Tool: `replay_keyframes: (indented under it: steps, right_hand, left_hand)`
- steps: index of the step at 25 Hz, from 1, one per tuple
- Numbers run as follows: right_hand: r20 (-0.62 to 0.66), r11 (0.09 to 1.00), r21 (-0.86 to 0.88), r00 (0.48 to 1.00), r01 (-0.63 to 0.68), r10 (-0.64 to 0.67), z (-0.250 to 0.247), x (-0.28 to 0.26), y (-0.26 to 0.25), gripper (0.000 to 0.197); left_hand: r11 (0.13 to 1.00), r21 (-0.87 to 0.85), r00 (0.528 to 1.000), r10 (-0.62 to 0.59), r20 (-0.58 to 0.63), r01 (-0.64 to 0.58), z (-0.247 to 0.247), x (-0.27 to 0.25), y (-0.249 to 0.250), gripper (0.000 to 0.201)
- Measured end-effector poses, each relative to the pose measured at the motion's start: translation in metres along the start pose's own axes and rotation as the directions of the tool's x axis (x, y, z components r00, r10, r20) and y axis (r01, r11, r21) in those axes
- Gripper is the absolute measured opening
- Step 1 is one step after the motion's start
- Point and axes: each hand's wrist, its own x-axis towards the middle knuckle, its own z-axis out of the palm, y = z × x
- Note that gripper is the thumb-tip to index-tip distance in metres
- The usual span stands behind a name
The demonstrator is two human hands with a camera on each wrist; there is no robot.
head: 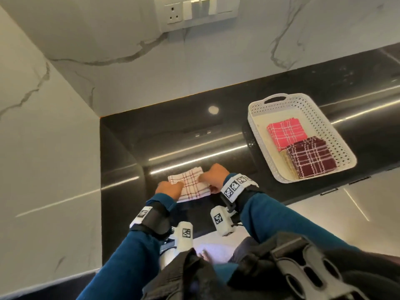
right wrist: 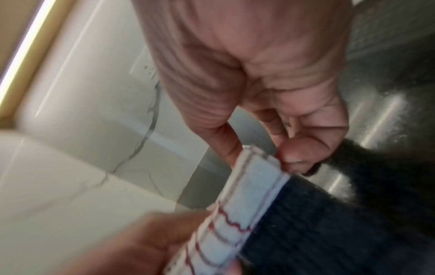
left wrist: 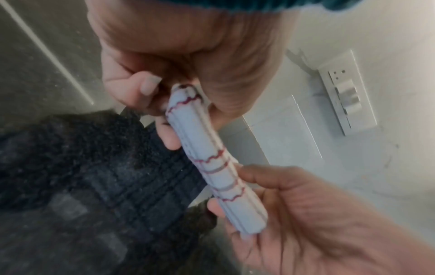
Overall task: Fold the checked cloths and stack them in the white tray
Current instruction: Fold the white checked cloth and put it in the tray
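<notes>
Both hands, left hand (head: pixel 168 189) and right hand (head: pixel 213 175), are pinching the folded cloth (head: pixel 190 184) at lower centre; edges should be getting squared before it's carried to the tray (head: pixel 270 167), right.

Looks like a home kitchen: polished black stone counter (head: pixel 194 135) set into a corner of white marble-veined wall panels (head: pixel 108 50), with a wall socket and switch plate (head: pixel 195 10) above the worktop. Also a white perforated tray (head: pixel 344 152) holding folded checked cloths (head: pixel 285 132).
</notes>
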Motion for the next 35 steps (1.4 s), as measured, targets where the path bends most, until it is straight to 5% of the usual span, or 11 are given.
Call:
replay_keyframes:
  steps: [3, 7, 12, 18, 23, 29, 33, 35]
  right_hand:
    - [0.209, 0.981, 0.168, 0.976, -0.095, 0.059, -0.025, -0.009, 0.001, 0.039]
    - [0.151, 0.963, 0.255, 0.98, 0.085, -0.126, -0.082, -0.03, 0.005, 0.023]
    - [-0.078, 0.901, 0.257, 0.937, 0.349, -0.341, -0.235, -0.054, 0.003, 0.025]
    - [-0.189, 0.95, 0.158, 0.953, 0.27, -0.239, -0.377, -0.009, 0.037, 0.024]
    - [-0.212, 0.981, -0.057, 0.958, 0.188, -0.195, -0.4, 0.037, 0.063, 0.025]
    - [-0.206, 0.957, -0.264, 0.962, 0.122, -0.18, -0.395, 0.053, 0.078, 0.025]
    - [-0.257, 0.926, -0.374, 0.953, 0.058, -0.164, -0.39, 0.035, 0.071, 0.037]
    - [-0.369, 0.894, -0.446, 0.904, 0.032, -0.216, -0.386, 0.013, 0.057, 0.046]
  left_hand:
    - [0.946, -0.311, 0.99, -0.049, 0.132, 0.088, -0.004, -0.018, 0.006, 0.039]
    - [0.827, -0.546, 0.934, 0.074, 0.349, 0.138, 0.012, -0.05, 0.033, 0.029]
    - [0.807, -0.589, 0.845, 0.344, 0.411, -0.042, 0.064, -0.075, 0.169, 0.028]
    - [0.918, -0.353, 0.854, 0.324, 0.407, -0.18, 0.182, -0.049, 0.293, 0.023]
    - [0.968, -0.196, 0.918, 0.214, 0.332, -0.155, 0.243, -0.014, 0.298, 0.024]
    - [0.963, 0.04, 0.942, 0.251, 0.222, -0.266, 0.256, -0.011, 0.289, 0.023]
    - [0.958, -0.016, 0.937, 0.282, 0.208, -0.285, 0.244, -0.018, 0.285, 0.035]
    - [0.941, -0.063, 0.926, 0.338, 0.17, -0.332, 0.218, -0.029, 0.286, 0.043]
